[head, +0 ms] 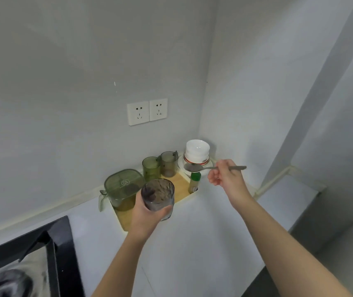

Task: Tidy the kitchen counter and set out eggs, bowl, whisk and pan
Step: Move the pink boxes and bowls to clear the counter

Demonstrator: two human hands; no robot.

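The left hand [147,213] gripped a dark glass [158,198] over the wooden tray [128,221]; the right hand [224,174] pinched a spoon [194,167], perhaps loaded, which could spill if tilted.

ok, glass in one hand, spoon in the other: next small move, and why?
Probably set the smoky clear glass tumbler in the left grip down on the bare patch of the pale wooden tray beyond it. Both hands are full, the right grip holding a grey metal spoon, and the tray holds green plastic cups.
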